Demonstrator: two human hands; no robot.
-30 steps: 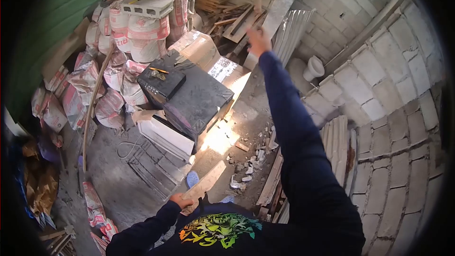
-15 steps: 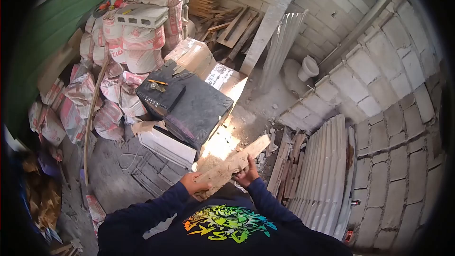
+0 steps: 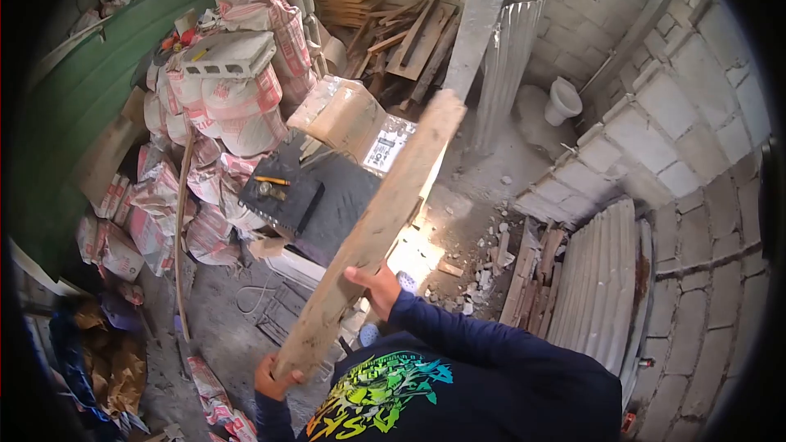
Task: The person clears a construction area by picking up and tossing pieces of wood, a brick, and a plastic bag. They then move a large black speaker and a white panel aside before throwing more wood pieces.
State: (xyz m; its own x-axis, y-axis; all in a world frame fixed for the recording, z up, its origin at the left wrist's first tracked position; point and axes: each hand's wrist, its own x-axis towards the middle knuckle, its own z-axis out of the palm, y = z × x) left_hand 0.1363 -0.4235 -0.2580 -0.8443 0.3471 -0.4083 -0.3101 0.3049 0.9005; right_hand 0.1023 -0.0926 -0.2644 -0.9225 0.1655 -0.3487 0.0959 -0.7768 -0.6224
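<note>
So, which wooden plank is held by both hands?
The long plank in front: left hand at its lower end, right hand midway; other planks lie piled.

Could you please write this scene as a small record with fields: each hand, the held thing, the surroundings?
left hand: grips the lower end of the plank
right hand: holds the plank near its middle
plank: long rough wood, tilted up and away
surroundings: sacks with a concrete block on top, black box, corrugated sheets
</note>
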